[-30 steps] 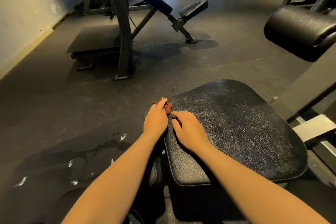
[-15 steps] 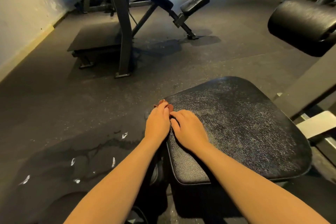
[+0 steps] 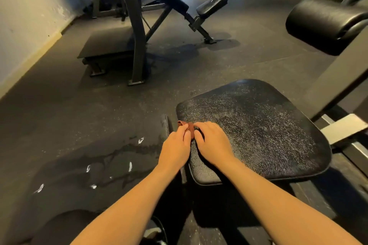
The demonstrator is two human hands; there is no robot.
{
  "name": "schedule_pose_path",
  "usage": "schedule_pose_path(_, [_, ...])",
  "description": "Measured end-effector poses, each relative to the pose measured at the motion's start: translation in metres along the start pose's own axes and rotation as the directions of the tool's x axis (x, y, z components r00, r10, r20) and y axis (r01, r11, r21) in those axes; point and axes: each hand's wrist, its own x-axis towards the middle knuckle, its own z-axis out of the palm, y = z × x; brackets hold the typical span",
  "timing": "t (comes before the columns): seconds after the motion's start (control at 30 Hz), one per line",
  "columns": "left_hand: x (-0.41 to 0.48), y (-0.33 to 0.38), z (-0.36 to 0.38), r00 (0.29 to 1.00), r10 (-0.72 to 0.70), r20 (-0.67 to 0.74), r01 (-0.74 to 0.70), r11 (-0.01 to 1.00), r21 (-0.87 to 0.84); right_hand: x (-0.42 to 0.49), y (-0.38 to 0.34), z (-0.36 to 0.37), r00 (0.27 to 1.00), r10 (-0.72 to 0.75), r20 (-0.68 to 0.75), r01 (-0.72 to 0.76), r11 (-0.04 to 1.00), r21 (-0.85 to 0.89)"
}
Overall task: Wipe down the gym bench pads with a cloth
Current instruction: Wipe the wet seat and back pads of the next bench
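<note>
A black textured seat pad (image 3: 258, 129) fills the lower middle right, its surface glistening with wet specks. A small reddish-brown cloth (image 3: 189, 126) lies bunched at the pad's left edge, mostly hidden by fingers. My left hand (image 3: 176, 147) holds the cloth from the left side of the pad, fingers curled on it. My right hand (image 3: 213, 143) lies on the pad just right of the cloth, fingertips curled onto it. The two hands touch each other over the cloth.
A black roller pad (image 3: 326, 24) sits at the upper right on a grey frame (image 3: 338, 77). An incline bench (image 3: 165, 0) with a steel upright (image 3: 135, 32) stands ahead on the rubber floor. A wet patch (image 3: 99, 165) spreads on the floor at left. A pale wall (image 3: 25, 16) runs along the left.
Both hands stay together on the cloth at the pad's left edge. They have slipped slightly nearer along the edge while the view tilted down.
</note>
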Motion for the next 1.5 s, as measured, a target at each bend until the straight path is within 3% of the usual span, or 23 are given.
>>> schedule_pose_path(0.5, [0.010,0.019,0.001,0.996,-0.052,-0.068,0.050,0.998,-0.034,-0.027,0.001,-0.007,0.999,0.033,-0.010,-0.032,0.999,0.022])
schedule_pose_path(0.8, [-0.028,0.016,0.003,0.998,0.020,-0.058,-0.019,1.000,0.012,-0.035,-0.004,-0.004,0.997,0.065,-0.053,-0.068,0.996,-0.053])
schedule_pose_path(1.03, [-0.092,0.024,-0.003,0.994,0.109,0.003,-0.109,0.992,-0.068,-0.087,-0.018,0.002,0.984,0.116,-0.132,-0.115,0.993,0.019])
schedule_pose_path(1.23, [-0.121,0.018,-0.004,0.994,0.109,0.020,-0.107,0.989,-0.105,-0.110,-0.026,-0.004,0.973,0.220,-0.073,-0.211,0.971,0.116])
schedule_pose_path(1.43, [-0.108,0.020,-0.008,0.998,0.056,0.002,-0.055,0.989,-0.134,-0.131,-0.026,-0.008,0.973,0.230,-0.026,-0.223,0.961,0.163])
schedule_pose_path(1.5, [-0.112,0.023,-0.008,0.993,0.113,0.023,-0.111,0.991,-0.079,-0.141,-0.024,-0.007,0.968,0.249,-0.030,-0.241,0.956,0.165])
